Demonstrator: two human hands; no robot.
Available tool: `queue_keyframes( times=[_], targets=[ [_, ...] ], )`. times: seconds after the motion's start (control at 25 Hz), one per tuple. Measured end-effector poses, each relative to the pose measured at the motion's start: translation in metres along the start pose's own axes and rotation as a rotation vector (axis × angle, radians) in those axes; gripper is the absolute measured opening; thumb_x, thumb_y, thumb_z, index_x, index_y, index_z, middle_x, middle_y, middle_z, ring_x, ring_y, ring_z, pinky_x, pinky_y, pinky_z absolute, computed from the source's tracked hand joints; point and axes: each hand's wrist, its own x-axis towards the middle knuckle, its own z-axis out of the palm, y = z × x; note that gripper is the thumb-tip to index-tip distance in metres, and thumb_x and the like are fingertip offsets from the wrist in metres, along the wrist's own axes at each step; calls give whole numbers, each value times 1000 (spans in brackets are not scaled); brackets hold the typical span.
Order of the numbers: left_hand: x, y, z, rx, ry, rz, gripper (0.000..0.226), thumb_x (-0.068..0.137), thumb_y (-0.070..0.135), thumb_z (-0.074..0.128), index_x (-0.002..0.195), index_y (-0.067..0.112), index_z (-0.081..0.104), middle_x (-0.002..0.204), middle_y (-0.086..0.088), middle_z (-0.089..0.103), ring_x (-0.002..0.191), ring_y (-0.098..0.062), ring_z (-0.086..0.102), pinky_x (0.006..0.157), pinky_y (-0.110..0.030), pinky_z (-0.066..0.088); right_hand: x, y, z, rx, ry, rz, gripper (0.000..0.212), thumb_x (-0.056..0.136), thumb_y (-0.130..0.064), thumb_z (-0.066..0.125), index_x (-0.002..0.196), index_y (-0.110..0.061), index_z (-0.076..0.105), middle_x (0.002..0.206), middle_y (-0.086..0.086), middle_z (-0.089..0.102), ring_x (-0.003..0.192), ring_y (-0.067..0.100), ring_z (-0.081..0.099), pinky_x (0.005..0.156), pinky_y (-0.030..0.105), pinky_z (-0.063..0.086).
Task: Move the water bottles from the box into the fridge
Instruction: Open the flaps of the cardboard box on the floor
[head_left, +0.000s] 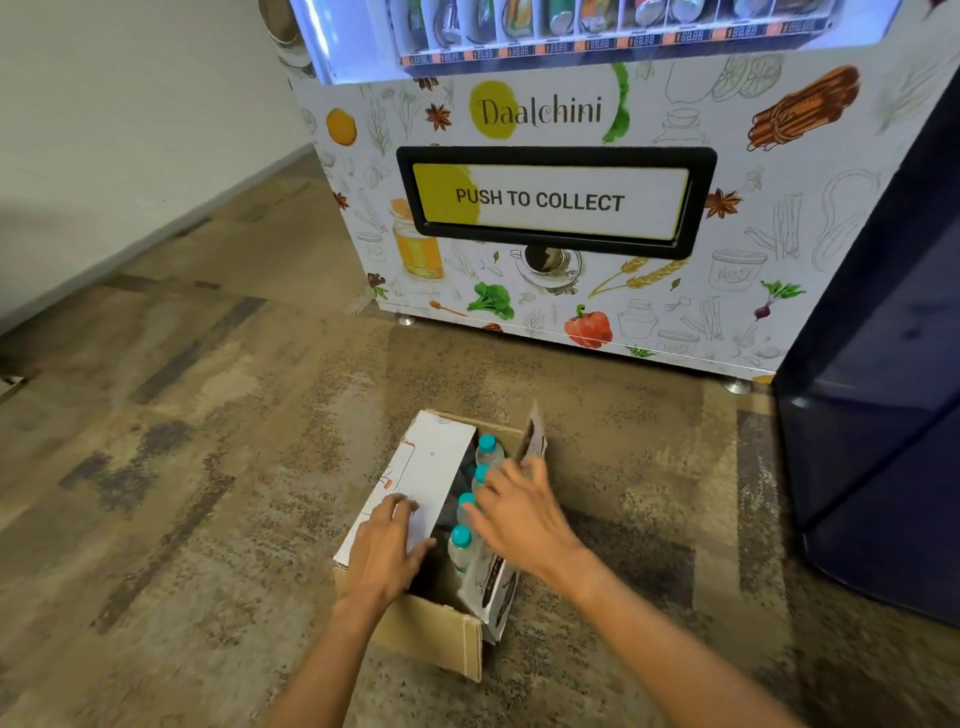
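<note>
A cardboard box (431, 631) stands on the floor with its flaps partly open. Inside it stand several clear water bottles with teal caps (461, 538), in a row down the gap between the flaps. My left hand (387, 551) rests on the white left flap (431, 467) with its fingers spread flat. My right hand (519, 512) reaches over the bottles and touches the right flap (534, 434), which stands up. Neither hand holds a bottle. The dark blue fridge (883, 415) is at the right edge, its door shut.
A white vending machine (545, 197) with a "PUSH TO COLLECT" hatch stands just behind the box. A pale wall (130, 130) runs along the left. Patterned brown carpet (208, 441) covers the floor around the box.
</note>
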Motion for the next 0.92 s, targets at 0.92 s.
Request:
queue_keyframes(
  times=[0.92],
  targets=[
    [20,-86,5,-482,-85,-640,54,103,39,35,148,9,35,145,-22,46,131,-39,44,110,-50,36,-68,-27,82,1083,-523,1052,76,95,-35,57,155,-28,11,156,7,27,134,25,45,100,46,51]
  ],
)
